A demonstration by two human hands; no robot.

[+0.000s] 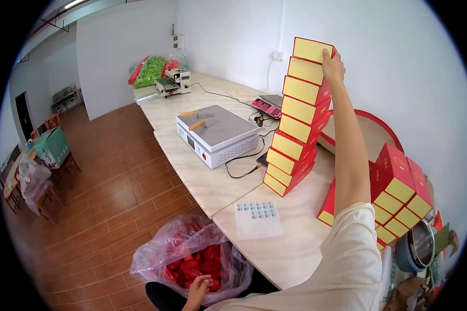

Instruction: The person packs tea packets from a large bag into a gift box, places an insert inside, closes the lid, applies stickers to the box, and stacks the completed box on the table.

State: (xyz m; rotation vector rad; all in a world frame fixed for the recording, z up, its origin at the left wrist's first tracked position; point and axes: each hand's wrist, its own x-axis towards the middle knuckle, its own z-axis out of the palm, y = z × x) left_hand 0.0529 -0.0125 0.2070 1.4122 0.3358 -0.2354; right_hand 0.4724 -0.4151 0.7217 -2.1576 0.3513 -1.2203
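Note:
My right hand (333, 66) reaches up and grips the right end of the top box (310, 50), thumb on its yellow face. Below it, a tall stack of red boxes with yellow ends (298, 110) rises from the table, leaning slightly and unevenly lined up. Down by my lap, my left hand (197, 291) is loosely curled with no object visible in it. It is at the near edge of a clear plastic bag (166, 243) filled with small red packets (208, 262). A sheet of small printed stickers (258, 220) lies on the table before the stack.
A white hot plate (218, 129) with two wooden-handled scrapers stands mid-table, its cable trailing toward the stack. Behind are a red scale (267, 108) and a sealing machine (174, 83). More red boxes (399, 192) are piled at right, near a metal strainer (421, 243).

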